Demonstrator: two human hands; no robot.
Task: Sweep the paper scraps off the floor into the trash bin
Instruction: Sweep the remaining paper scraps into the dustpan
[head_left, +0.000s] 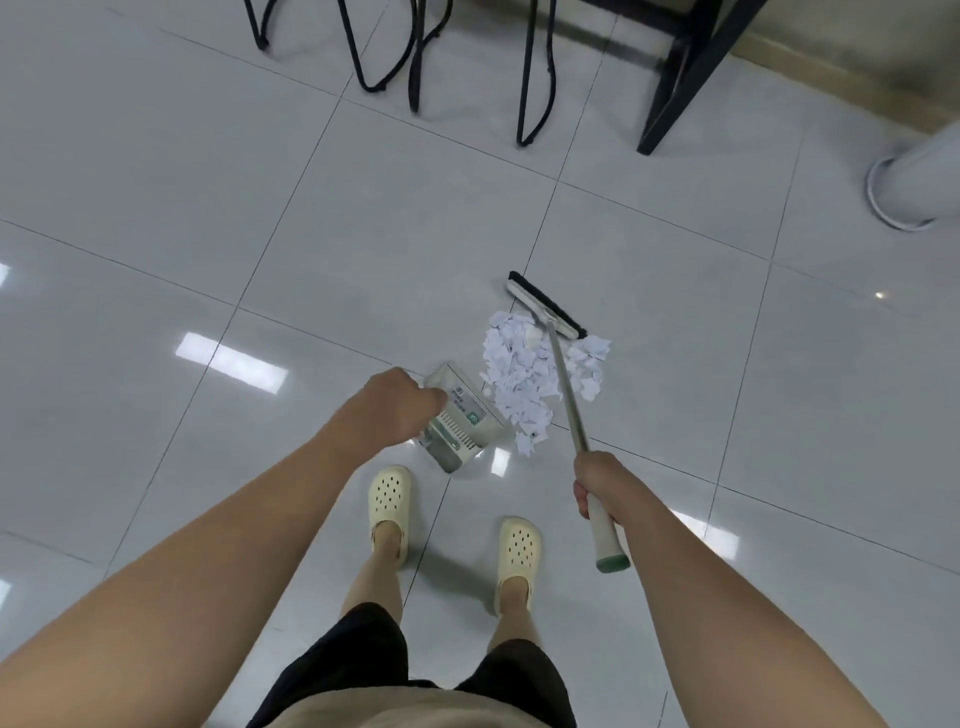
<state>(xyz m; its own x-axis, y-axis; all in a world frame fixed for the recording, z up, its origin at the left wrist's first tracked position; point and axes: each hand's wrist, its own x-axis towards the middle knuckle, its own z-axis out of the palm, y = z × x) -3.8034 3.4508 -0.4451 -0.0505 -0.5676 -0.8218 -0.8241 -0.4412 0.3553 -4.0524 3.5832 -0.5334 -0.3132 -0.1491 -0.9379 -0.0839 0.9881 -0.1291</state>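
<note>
The paper scraps lie heaped on the tiled floor, just right of the dustpan and on the near side of the broom head. They look featherlight and loose, likely to flutter or slide on the glossy tile, so slow, short strokes should suit. The right hand is wrapped round the broom handle near its top; the left hand, fingers curled, seems to hold the dustpan's handle, which is hidden beneath it. No trash bin is clearly identifiable.
</note>
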